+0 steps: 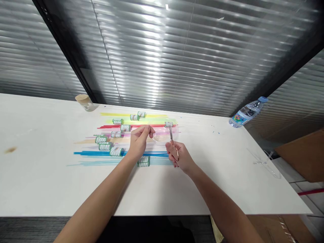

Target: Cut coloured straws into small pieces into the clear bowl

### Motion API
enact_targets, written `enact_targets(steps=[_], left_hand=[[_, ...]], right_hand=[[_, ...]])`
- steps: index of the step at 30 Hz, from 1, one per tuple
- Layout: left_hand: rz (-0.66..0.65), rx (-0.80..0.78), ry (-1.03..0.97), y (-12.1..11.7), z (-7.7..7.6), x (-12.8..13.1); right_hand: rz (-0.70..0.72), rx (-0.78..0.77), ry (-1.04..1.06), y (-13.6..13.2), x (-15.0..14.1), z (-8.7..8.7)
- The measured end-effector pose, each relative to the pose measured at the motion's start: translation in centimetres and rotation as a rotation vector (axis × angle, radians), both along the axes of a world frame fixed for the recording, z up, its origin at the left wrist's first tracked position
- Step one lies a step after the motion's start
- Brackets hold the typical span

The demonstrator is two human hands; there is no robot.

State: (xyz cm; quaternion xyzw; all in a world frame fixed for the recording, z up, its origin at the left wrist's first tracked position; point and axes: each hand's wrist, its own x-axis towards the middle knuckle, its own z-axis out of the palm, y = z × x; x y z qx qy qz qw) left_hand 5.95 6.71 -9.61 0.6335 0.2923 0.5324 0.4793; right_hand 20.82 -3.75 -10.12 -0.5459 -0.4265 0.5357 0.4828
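Observation:
My right hand (179,156) is closed around a pair of scissors (171,135) with copper-coloured handles. Their blades point up and away from me. Just to the left, the fingertips of my left hand (141,139) pinch a clear, rounded plastic thing (161,136); it is see-through, so I cannot tell its exact kind. Below and behind both hands lie bundles of thin coloured sticks, among them blue (88,153), red (106,127), yellow (111,114) and light blue (93,163). Patterned paper bands (116,151) with green edges wrap the bundles.
Toward the back left of the white table (45,175) a jar (86,103) with a tan lid leans in view. A water bottle (246,113) stands near the right edge, with a clear tied cord (264,163) closer to me. Blinds rise behind; cardboard (301,153) sits beyond the right edge.

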Motion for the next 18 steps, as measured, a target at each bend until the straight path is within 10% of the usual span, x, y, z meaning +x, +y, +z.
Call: enact_targets(steps=[18], left_hand=[[0.056, 0.004, 0.008, -0.01, 0.27, -0.05]], right_hand=[[-0.004, -0.024, 0.027, 0.17, -0.07, -0.54]])
